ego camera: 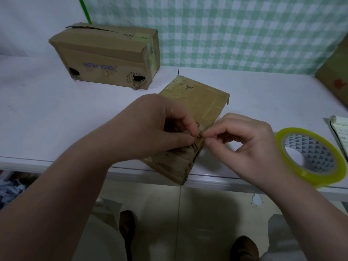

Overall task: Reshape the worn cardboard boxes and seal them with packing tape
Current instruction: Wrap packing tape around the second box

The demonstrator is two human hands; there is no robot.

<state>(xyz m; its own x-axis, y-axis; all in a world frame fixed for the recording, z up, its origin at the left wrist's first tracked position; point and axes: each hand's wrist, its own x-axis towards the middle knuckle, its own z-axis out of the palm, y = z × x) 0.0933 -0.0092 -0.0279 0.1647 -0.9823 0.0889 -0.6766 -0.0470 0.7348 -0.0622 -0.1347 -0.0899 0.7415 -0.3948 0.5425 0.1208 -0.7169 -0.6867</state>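
Hidden under the left hand (150,129): much of the near top of the small cardboard box (203,102). Hard to tell whether tape or torn cardboard sits between the fingertips. Cut off at the right of the view: a third box (335,72) with a red mark, and a notebook (340,132).

Small cardboard box lying aslant at the front edge of the table (56,113), near corner jutting past it. Glossy with old tape on top, frayed and creased on the near side. Left hand pinching the frayed top edge, thumb to forefinger. Right hand (244,146) pinching the same spot from the other side, other fingers loosely curled.

Toward the back left corner, a larger box (105,57), top flap lifted, two ragged holes low in its front.

Three boxes, one tape roll (318,147) near the front right, two hands.
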